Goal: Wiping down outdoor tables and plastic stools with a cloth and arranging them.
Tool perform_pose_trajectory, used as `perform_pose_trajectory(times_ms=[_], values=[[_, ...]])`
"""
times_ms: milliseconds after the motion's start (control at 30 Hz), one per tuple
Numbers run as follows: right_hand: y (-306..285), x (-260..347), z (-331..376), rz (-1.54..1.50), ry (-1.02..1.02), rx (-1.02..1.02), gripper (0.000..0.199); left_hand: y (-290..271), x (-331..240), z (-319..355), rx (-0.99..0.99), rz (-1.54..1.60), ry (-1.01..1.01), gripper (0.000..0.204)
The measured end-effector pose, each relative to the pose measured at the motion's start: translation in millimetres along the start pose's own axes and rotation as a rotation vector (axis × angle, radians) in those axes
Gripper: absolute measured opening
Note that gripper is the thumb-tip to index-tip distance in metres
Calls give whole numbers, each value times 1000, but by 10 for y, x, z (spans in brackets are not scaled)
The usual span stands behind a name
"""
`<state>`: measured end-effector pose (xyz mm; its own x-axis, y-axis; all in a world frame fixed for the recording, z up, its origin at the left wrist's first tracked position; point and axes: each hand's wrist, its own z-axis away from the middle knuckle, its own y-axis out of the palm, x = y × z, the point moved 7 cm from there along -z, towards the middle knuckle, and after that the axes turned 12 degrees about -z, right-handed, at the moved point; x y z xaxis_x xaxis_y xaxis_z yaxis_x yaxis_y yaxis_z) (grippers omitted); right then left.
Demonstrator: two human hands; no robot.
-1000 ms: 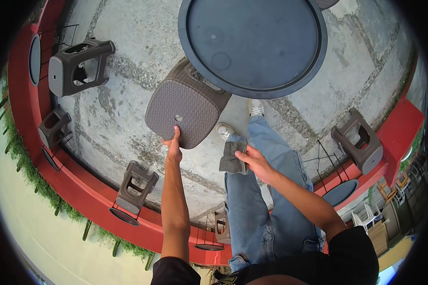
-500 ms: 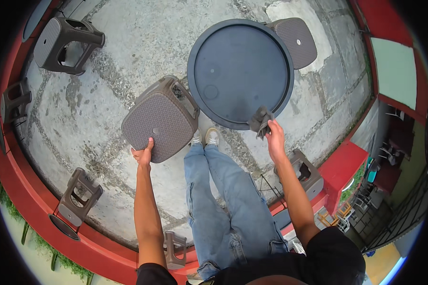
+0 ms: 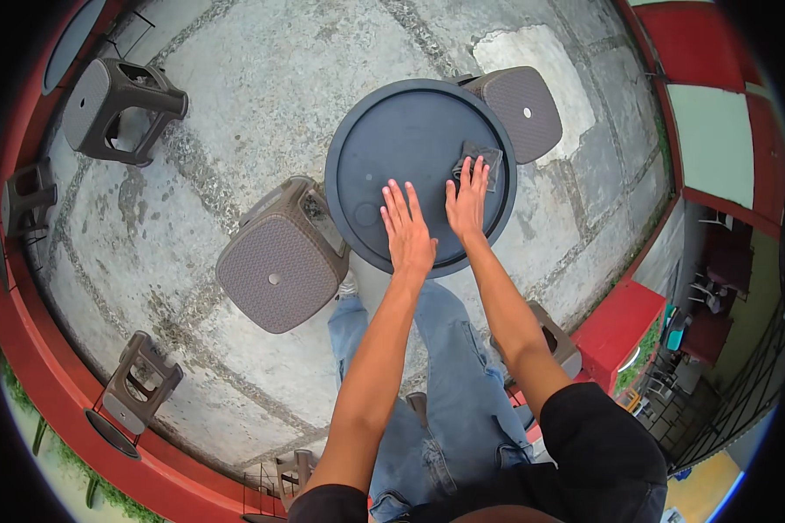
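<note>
My left hand (image 3: 407, 229) lies flat with fingers spread on the round dark grey table top (image 3: 384, 148), holding nothing. My right hand (image 3: 467, 199) rests beside it, fingers stretched out, its fingertips touching a small dark grey cloth (image 3: 482, 161) that lies on the table. A brown woven-pattern stool (image 3: 277, 260) stands close to the table's left side, just left of my left forearm. Another brown stool (image 3: 515, 106) is tucked under the table's far right edge.
A dark stool (image 3: 118, 109) stands at the far left on the concrete floor. More stools (image 3: 139, 379) lean by the low red wall (image 3: 52, 383) that curves around the left. A red block (image 3: 621, 327) sits to my right, with a stool (image 3: 556, 340) beside it.
My left hand let go of the brown stool and moved onto the table top. My right hand carried the dark cloth onto the table and now rests at it. The view has shifted over the table.
</note>
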<state>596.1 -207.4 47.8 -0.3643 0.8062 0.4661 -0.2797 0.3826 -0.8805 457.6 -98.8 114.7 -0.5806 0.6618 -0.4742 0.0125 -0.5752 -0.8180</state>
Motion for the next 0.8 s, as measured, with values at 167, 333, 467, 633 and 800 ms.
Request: perform_pose_trajectory(times_ms=[167, 333, 467, 633, 800], values=[[-54, -27, -147, -63, -63, 80, 68, 556, 224, -236, 326, -415, -199, 165], [-126, -83, -661, -93, -164, 5, 70, 732, 248, -363, 453, -373, -216, 170], [55, 370, -1049, -164, -236, -80, 69, 764, 158, -381, 506, -351, -236, 171], [562, 1433, -1021, -426, -576, 197, 53, 877, 283, -347, 542, -390, -225, 172], [641, 1496, -838, -307, -1014, 382, 40, 974, 248, -346, 553, -399, -236, 174]])
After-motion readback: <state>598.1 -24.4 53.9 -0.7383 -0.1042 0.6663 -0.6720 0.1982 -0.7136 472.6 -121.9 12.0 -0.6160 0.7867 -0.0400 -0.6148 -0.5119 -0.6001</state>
